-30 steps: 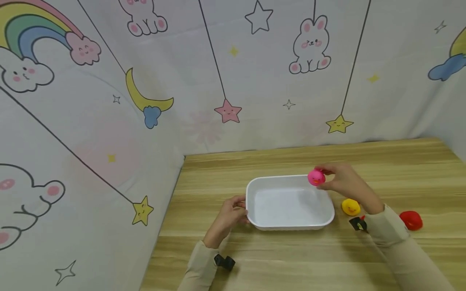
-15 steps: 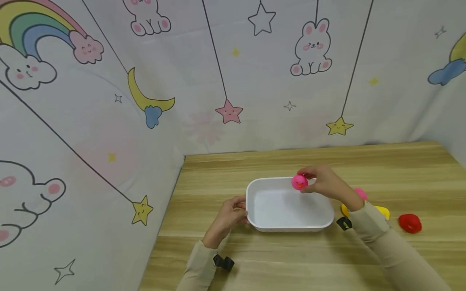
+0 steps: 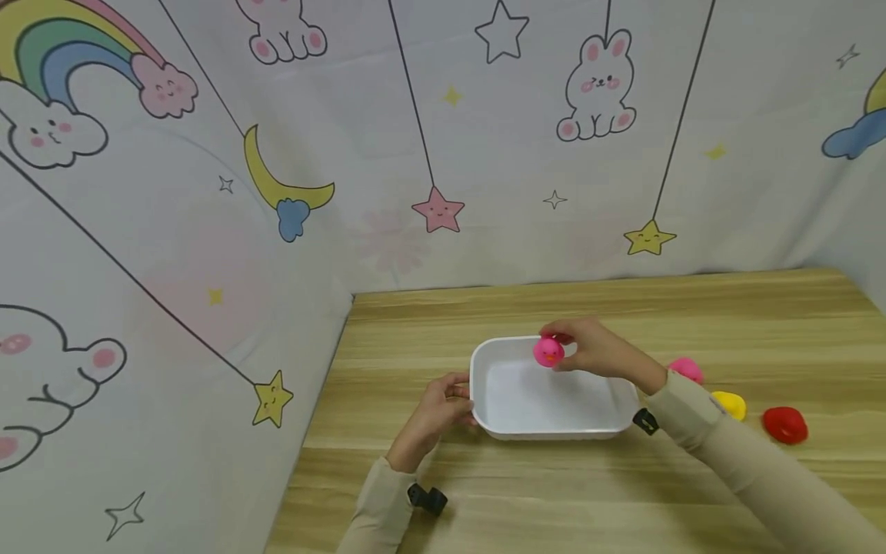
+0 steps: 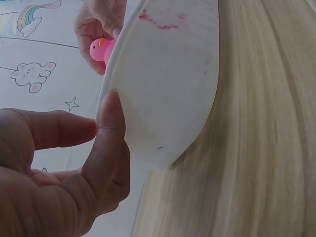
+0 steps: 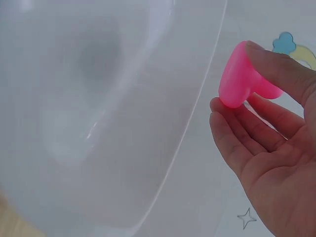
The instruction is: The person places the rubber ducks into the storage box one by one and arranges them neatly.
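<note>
My right hand (image 3: 602,350) pinches a pink rubber duck (image 3: 549,352) between thumb and fingers, above the back part of a white rectangular basin (image 3: 554,432). In the right wrist view the duck (image 5: 237,81) is held at the thumb tip, over the basin's rim (image 5: 197,103). At the basin's left end my left hand (image 3: 439,408) grips the rim. The left wrist view has the fingers of that hand (image 4: 74,168) right at the rim, against the outer wall (image 4: 163,89). Nothing lies on the visible part of the basin's floor.
To the right on the wooden table (image 3: 554,500) lie another pink duck (image 3: 685,369), a yellow duck (image 3: 730,404) and a red one (image 3: 785,425). The right sleeve (image 3: 699,415) partly covers the yellow one. A white patterned cloth (image 3: 519,154) hangs behind the table.
My right hand has carried the pink duck leftward from the basin's back right corner to over its back middle. The second pink duck has come into sight. My left hand stays at the rim.
</note>
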A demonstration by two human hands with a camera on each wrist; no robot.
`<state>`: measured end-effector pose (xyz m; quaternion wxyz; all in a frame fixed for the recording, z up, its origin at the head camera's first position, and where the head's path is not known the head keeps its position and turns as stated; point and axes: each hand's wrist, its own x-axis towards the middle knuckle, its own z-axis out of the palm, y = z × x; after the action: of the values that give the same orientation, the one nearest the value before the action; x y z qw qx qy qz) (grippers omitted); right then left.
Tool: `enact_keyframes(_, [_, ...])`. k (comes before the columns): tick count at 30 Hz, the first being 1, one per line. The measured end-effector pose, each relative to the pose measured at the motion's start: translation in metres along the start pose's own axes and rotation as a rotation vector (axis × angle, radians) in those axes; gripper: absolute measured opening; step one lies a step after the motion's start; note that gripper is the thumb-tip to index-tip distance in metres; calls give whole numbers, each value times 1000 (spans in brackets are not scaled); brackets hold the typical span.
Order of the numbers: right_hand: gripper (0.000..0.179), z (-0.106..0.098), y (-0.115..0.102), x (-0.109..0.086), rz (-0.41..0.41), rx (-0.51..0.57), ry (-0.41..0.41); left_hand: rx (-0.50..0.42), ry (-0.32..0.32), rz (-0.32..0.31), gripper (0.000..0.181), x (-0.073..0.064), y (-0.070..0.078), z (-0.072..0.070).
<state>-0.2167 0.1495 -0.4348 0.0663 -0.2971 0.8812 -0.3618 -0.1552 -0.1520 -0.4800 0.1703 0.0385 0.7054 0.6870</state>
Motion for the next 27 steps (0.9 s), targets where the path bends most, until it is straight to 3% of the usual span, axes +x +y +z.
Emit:
enact_keyframes(10, [50,0,-19,22,12,-42,-87,-11,-8,12,51,1,-2,-2])
enact_keyframes(19, [46,15,-28,44,-75,-91,-159,-25,-33,33,51,1,-2,-1])
enact_keyframes(27, [43,30,-28,58,-137,-85,-179,-45,-43,13,51,3,-4,-4])
